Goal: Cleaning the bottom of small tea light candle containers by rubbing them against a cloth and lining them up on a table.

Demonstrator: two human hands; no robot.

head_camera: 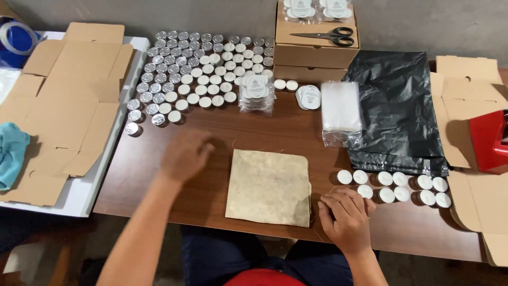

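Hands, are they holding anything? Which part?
Nothing is clearly held. The left hand hovers blurred over the bare table. The right hand rests by the cloth pouch and the white candles.

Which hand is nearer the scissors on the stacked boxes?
Left. The left hand is below-left of the scissors; the right hand sits farther down at the table's near edge.

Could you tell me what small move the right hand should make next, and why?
Probably a short reach right to the nearest white tealight: the right hand rests empty on the table edge, right beside the tealights and the cloth pouch.
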